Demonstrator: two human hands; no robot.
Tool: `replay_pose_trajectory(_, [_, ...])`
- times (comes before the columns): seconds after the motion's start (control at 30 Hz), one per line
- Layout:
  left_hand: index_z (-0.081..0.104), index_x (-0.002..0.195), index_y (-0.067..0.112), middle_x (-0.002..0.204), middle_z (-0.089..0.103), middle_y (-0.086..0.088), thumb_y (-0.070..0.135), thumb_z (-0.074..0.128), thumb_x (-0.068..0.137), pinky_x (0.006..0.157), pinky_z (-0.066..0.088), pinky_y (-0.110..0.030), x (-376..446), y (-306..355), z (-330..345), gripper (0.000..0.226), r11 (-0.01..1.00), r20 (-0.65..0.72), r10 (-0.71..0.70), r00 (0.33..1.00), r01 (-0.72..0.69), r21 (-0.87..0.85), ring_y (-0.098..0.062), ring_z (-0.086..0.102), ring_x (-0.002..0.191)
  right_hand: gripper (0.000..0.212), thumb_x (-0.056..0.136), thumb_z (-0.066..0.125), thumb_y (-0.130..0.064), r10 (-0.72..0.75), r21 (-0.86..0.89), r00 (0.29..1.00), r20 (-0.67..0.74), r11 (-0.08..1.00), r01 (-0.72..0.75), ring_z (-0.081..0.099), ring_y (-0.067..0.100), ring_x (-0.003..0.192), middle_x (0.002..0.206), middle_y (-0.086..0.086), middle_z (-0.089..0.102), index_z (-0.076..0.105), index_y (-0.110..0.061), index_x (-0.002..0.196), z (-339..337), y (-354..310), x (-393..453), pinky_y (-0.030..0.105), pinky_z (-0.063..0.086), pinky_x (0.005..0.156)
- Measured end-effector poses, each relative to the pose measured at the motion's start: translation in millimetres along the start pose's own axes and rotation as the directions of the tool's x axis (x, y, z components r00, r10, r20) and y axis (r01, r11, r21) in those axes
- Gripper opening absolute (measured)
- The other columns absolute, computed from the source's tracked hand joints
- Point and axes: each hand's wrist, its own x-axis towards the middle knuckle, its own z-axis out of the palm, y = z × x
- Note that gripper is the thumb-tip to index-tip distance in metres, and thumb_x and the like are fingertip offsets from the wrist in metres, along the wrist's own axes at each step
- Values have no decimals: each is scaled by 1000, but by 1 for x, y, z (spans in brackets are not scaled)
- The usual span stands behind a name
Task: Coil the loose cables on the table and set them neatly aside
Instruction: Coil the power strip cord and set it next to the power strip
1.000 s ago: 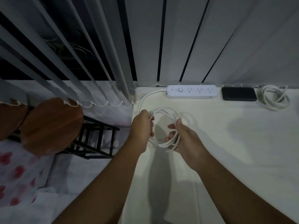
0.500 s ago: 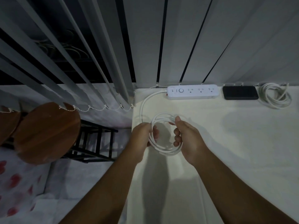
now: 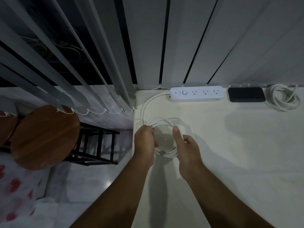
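Observation:
A white cable coil of several loops hangs between my hands over the table's left edge. My left hand grips its left side. Its right side runs under my right hand, whose thumb presses the loops while the fingers curl around them. The cable's free length curves up from the coil to a white power strip at the back of the table. A second, coiled white cable lies at the back right.
A black phone-like slab lies between the power strip and the coiled cable. The cream table ends at its left edge by my left hand. A round wooden stool and black rack stand left. Vertical blinds hang behind.
Both hands have lowered the coil a little toward the table and drawn its loops tighter. My right hand has shifted its grip, thumb now on top of the loops.

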Motion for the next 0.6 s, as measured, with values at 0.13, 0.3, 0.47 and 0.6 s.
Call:
replay_pose_trajectory(0.13, [58,71,10,50,43,-2,12,48,76,49,35,-28,5,-8,-5,11,988,-1,-95,995,94,-126,-14,37,32,77,72,69,-76,189,-10,962,194,982,-191,70,24,107,117,5,73,65,-14,118,2,-9,6,46,54,102])
replay_pose_trajectory(0.3, [60,79,11,68,57,-4,12,45,90,63,44,-33,8,-8,-5,19,990,-34,-32,999,37,138,-21,51,61,49,94,60,-58,101,-8,968,228,995,-102,72,20,91,102,6,75,67,-14,112,5,-7,8,43,59,90])
replay_pose_trajectory(0.47, [61,108,18,117,63,-17,31,53,81,90,55,-47,-4,-11,-4,31,939,-137,62,989,-11,344,-36,62,103,31,105,52,-37,-14,220,966,256,974,-45,70,13,72,77,-1,72,65,-9,106,7,-8,9,31,54,71])
replay_pose_trajectory(0.6, [51,125,9,113,62,-18,23,74,67,69,52,-35,-5,-14,-5,64,975,-170,-156,973,124,-183,-30,67,91,21,105,55,-30,-26,325,956,292,943,-73,66,6,57,61,-9,67,65,-13,96,8,-16,8,22,54,56])
